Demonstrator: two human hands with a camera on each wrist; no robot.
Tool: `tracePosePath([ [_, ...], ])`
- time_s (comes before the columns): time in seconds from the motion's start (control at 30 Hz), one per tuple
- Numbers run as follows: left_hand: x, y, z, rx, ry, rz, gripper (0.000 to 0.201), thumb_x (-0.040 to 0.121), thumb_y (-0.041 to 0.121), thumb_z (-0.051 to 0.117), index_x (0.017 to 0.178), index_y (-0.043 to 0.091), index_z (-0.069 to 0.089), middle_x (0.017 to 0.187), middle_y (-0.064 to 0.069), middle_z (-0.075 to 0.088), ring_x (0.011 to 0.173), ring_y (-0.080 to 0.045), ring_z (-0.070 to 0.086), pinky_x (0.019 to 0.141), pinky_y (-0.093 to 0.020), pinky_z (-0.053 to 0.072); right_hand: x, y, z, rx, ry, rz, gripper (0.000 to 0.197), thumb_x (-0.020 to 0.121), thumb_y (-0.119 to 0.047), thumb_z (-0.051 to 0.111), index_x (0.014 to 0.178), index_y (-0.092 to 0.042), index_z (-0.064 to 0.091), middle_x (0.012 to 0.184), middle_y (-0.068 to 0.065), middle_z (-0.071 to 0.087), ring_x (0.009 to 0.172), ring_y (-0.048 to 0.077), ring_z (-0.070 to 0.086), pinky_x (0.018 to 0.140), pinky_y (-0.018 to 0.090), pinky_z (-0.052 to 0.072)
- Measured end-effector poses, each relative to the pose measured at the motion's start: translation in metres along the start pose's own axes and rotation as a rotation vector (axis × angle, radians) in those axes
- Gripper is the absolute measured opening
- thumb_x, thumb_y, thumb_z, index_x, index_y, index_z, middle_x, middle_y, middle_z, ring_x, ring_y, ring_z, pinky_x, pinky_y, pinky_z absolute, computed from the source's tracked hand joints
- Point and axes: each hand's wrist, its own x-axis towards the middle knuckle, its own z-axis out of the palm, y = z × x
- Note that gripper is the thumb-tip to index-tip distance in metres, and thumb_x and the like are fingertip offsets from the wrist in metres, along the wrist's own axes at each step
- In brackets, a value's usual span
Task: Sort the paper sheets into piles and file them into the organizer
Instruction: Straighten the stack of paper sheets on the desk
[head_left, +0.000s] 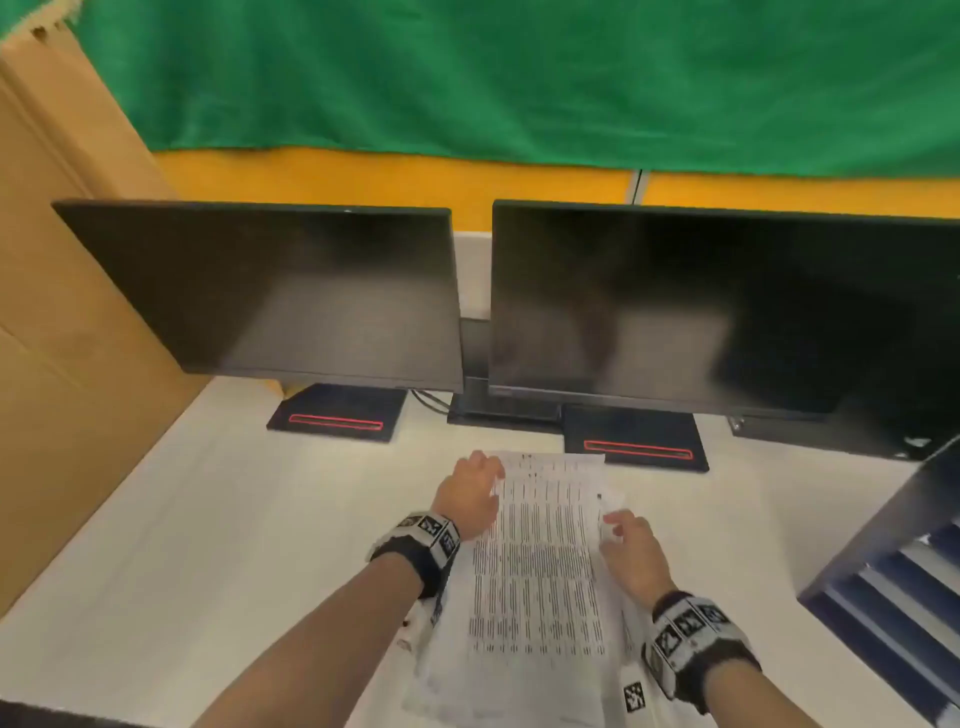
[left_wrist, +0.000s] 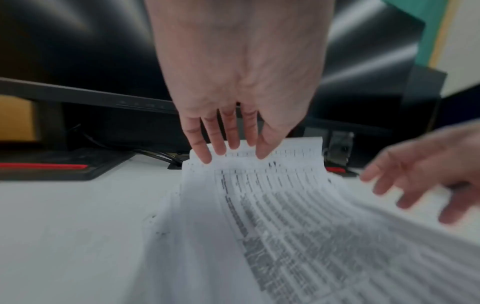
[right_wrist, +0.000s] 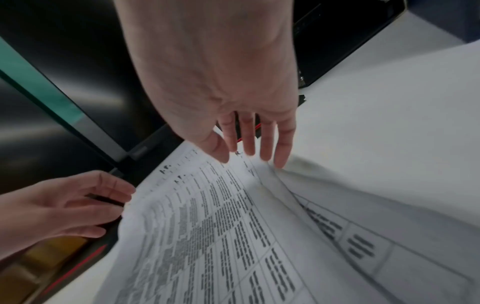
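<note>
A stack of printed paper sheets (head_left: 540, 577) lies on the white desk (head_left: 234, 545) in front of me. My left hand (head_left: 485, 480) rests at the stack's far left corner. In the left wrist view its straight fingers (left_wrist: 221, 144) touch the raised far edge of the top sheet (left_wrist: 285, 216). My right hand (head_left: 613, 525) is at the stack's right edge, fingers spread and straight (right_wrist: 265, 148), tips just over the top sheet (right_wrist: 207, 236). Under the lifted right side shows another sheet (right_wrist: 363, 246) with a wider table. The dark blue organizer (head_left: 883, 571) stands at the right.
Two dark monitors (head_left: 291, 291) (head_left: 727, 312) stand behind the papers on black bases with red stripes (head_left: 337, 421). A cardboard box (head_left: 62, 312) walls off the left side. Green cloth hangs behind. Bare desk lies left of the stack.
</note>
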Motion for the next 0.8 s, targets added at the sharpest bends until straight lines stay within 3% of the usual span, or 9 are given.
tracePosePath([
  [0.13,0.014,-0.006,0.002,0.253,-0.123,0.054,0.054,0.087,0.014,0.05,0.138,0.019,0.033,0.141,-0.005,0.036,0.124,-0.025,0.039,0.1,-0.043,0.041,0.014,-0.006,0.007,-0.028,-0.075,0.087,0.039,0.089,-0.011,0.049,0.128,-0.011,0.046,0.126,0.016,0.043,0.114,0.031,0.048,0.098,0.033,0.037],
  [0.27,0.028,-0.012,0.003,0.373,-0.162,0.069,0.058,0.088,0.018,0.051,0.141,0.019,0.029,0.14,-0.006,0.039,0.125,-0.026,0.037,0.103,-0.044,0.036,0.019,-0.004,0.012,-0.073,-0.079,0.135,0.043,0.088,-0.015,0.049,0.13,-0.012,0.042,0.126,0.017,0.041,0.117,0.035,0.043,0.102,0.042,0.036],
  [0.37,0.034,-0.01,0.001,0.392,-0.084,0.105,0.043,0.089,0.018,0.051,0.13,0.019,0.04,0.126,-0.005,0.047,0.115,-0.024,0.044,0.1,-0.039,0.036,0.021,-0.003,0.013,-0.04,-0.082,0.13,0.044,0.087,-0.015,0.051,0.13,-0.011,0.041,0.126,0.016,0.041,0.116,0.034,0.045,0.102,0.042,0.037],
  [0.47,0.035,-0.009,-0.001,0.372,-0.021,0.164,0.017,0.094,0.02,0.046,0.109,0.016,0.053,0.109,-0.004,0.059,0.1,-0.021,0.05,0.096,-0.036,0.038,0.023,0.003,0.011,0.0,-0.052,0.116,0.048,0.086,-0.015,0.054,0.132,-0.011,0.04,0.129,0.015,0.044,0.119,0.031,0.045,0.103,0.042,0.037],
  [0.57,0.033,-0.012,-0.004,0.268,-0.017,0.237,0.015,0.095,0.022,0.048,0.091,0.013,0.058,0.093,-0.005,0.062,0.082,-0.017,0.048,0.09,-0.034,0.043,0.027,0.005,0.007,0.136,0.053,0.096,0.048,0.086,-0.018,0.059,0.131,-0.014,0.041,0.124,0.011,0.046,0.112,0.026,0.049,0.099,0.039,0.04],
  [0.67,0.029,-0.016,-0.005,0.212,-0.056,0.315,0.021,0.096,0.025,0.048,0.088,0.011,0.061,0.089,-0.005,0.062,0.081,-0.017,0.049,0.084,-0.031,0.045,0.031,0.001,0.003,0.249,0.162,0.05,0.036,0.085,-0.02,0.064,0.118,-0.013,0.052,0.11,0.006,0.05,0.097,0.021,0.053,0.088,0.034,0.044],
  [0.73,0.026,-0.016,-0.005,0.212,-0.084,0.361,0.027,0.097,0.029,0.044,0.094,0.012,0.065,0.092,-0.003,0.065,0.087,-0.017,0.055,0.083,-0.028,0.044,0.032,-0.002,0.003,0.248,0.213,0.013,0.019,0.083,-0.021,0.065,0.096,-0.008,0.06,0.098,0.007,0.059,0.088,0.023,0.058,0.079,0.033,0.047],
  [0.8,0.023,-0.018,-0.005,0.156,-0.094,0.363,0.032,0.098,0.033,0.042,0.106,0.017,0.068,0.105,-0.002,0.067,0.097,-0.018,0.06,0.088,-0.027,0.044,0.031,-0.002,0.005,0.233,0.26,-0.013,0.022,0.082,-0.022,0.067,0.075,-0.004,0.057,0.086,0.013,0.061,0.078,0.025,0.056,0.066,0.031,0.044],
])
